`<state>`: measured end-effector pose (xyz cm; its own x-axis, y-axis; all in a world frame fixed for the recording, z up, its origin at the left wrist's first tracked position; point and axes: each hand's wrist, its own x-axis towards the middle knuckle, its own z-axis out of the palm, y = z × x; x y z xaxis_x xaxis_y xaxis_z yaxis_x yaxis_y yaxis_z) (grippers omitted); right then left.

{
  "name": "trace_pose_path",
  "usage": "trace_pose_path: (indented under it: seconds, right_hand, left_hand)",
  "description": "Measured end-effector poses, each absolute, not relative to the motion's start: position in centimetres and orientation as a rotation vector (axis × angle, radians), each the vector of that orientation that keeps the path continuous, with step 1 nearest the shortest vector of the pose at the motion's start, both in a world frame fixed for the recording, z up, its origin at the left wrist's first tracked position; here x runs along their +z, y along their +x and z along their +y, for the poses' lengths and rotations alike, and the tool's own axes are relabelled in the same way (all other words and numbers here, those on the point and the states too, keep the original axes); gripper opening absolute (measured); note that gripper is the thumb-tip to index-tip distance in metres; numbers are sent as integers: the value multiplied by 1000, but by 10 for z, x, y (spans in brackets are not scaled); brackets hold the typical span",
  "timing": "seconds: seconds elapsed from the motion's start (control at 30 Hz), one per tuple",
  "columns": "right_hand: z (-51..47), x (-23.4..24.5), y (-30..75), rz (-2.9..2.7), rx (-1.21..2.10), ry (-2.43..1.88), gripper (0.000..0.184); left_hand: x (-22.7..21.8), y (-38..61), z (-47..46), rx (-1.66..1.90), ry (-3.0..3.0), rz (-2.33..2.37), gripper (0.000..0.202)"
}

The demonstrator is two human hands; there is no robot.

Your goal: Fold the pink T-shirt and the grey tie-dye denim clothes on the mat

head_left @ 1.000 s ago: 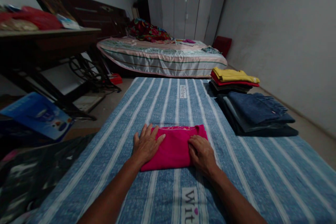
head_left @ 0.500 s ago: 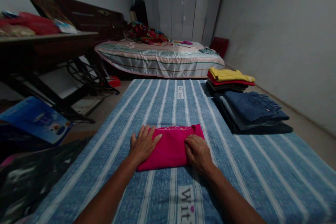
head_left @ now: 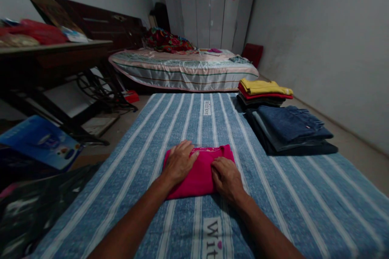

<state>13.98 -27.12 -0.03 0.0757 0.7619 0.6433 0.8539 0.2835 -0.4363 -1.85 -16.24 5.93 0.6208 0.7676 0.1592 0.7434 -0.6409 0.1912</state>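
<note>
A folded bright pink garment (head_left: 202,176) lies flat on the blue and white striped cloth, with a shiny patterned strip showing along its far edge. Across its left part rests my left hand (head_left: 181,162), palm down, fingers stretched out and thumb apart. My right hand (head_left: 227,176) is at the garment's right part, its fingers bent and closed on the fabric; the fingertips are partly hidden under the hand.
To the right sit folded jeans (head_left: 291,127) and a stack topped by a yellow garment (head_left: 264,87). A bed (head_left: 185,71) stands beyond the striped cloth (head_left: 170,117). On the left are a sewing-machine table (head_left: 54,58) and a blue box (head_left: 41,139).
My left hand has slid right, further onto the pink garment, uncovering its left edge less. My right hand stays in nearly the same place. The view has shifted slightly.
</note>
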Motion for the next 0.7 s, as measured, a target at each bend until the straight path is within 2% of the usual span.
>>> trace_pose_path:
  seconds: [0.13, 0.47, 0.7]
  right_hand:
    - [-271, -2, 139, -1692, -114, -1489, 20]
    - [-269, -5, 141, -1715, -17, -1450, 28]
    - [-271, -3, 139, -1686, 15, -1499, 30]
  left_hand:
    - [69, 23, -170, 297, 2753, 1028, 31]
    - [77, 81, -168, -8, 2670, 1086, 23]
    - [66, 108, -163, 64, 2453, 1327, 33]
